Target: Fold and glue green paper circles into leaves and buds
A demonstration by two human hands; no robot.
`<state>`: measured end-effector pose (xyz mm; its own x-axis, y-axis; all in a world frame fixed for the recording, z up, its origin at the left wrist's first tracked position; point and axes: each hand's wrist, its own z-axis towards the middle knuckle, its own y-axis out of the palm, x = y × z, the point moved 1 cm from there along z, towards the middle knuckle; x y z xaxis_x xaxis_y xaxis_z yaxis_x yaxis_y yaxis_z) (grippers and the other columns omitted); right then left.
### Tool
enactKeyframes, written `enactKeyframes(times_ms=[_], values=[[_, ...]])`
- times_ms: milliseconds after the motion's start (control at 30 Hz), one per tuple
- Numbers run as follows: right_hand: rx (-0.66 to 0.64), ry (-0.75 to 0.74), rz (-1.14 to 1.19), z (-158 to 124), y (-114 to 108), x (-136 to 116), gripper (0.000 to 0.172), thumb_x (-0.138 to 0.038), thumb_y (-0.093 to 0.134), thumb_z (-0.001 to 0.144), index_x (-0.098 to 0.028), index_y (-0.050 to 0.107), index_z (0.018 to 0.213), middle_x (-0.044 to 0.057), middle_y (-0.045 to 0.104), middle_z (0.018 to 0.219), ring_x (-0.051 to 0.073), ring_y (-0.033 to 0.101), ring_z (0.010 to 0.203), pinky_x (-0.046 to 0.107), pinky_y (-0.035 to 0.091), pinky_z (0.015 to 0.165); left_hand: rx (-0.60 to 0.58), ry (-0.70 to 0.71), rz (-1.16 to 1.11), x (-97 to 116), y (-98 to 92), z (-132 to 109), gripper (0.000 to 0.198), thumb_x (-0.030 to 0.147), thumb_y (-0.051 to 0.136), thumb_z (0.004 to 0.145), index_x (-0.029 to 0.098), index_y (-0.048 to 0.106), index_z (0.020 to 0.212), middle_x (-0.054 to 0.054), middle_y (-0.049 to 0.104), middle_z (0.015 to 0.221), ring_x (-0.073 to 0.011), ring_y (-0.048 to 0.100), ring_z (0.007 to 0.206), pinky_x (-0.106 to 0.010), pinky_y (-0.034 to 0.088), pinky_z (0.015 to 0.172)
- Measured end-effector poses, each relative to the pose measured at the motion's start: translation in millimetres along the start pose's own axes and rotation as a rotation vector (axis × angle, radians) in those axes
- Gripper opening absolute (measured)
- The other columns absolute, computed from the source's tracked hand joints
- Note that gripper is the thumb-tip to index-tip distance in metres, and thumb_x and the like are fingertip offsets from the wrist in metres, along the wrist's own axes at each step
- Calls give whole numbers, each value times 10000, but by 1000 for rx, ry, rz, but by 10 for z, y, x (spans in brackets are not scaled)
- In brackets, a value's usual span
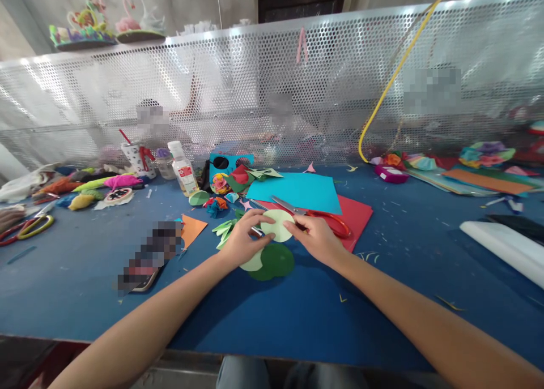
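Note:
Both my hands meet over a pale green paper circle [277,223] at the middle of the blue table [297,315]. My left hand [244,239] pinches the circle's left edge with curled fingers. My right hand [317,237] grips its right edge. Under them lie a dark green paper circle [274,263] and another pale green one [254,263]. Orange-handled scissors [327,219] rest just behind my right hand on a red sheet [357,213] and a light blue sheet [297,192].
A phone [147,259] and an orange paper triangle [192,229] lie to the left. A glue bottle [183,168], cups, paper flowers and scraps crowd the back left. More scissors [25,227] sit far left. Coloured paper stacks [476,179] and a white object [505,244] lie right. A perforated metal screen [272,89] backs the table.

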<state>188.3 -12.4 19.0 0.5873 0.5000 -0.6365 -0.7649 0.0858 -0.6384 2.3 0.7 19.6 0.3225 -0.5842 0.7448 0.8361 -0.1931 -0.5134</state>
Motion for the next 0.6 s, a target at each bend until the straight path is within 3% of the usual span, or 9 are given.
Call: enactKeyframes(times_ms=[200,400,600], values=[[2,-7,-4,0,-13,-22,364,-404,410,851,-197,309,569,-46,322,516,94,345,493,223,257,444,-13,44,15,9,3,-1,172,239,537,785,171,628,913,-43,577,824,-109,551,704,-200,487,596],[3,-34,56,-12,5,-58,254,-362,512,796,-189,433,629,-33,451,559,109,441,537,221,355,508,116,-35,66,-64,8,1,225,260,547,773,166,611,967,-8,543,686,-98,506,597,-204,462,552],[10,-44,44,-25,25,-73,181,-315,509,792,-186,481,668,-21,493,568,118,472,533,222,374,503,93,-12,104,-98,38,1,247,233,562,752,187,589,994,-19,569,780,-101,514,635,-197,465,560]])
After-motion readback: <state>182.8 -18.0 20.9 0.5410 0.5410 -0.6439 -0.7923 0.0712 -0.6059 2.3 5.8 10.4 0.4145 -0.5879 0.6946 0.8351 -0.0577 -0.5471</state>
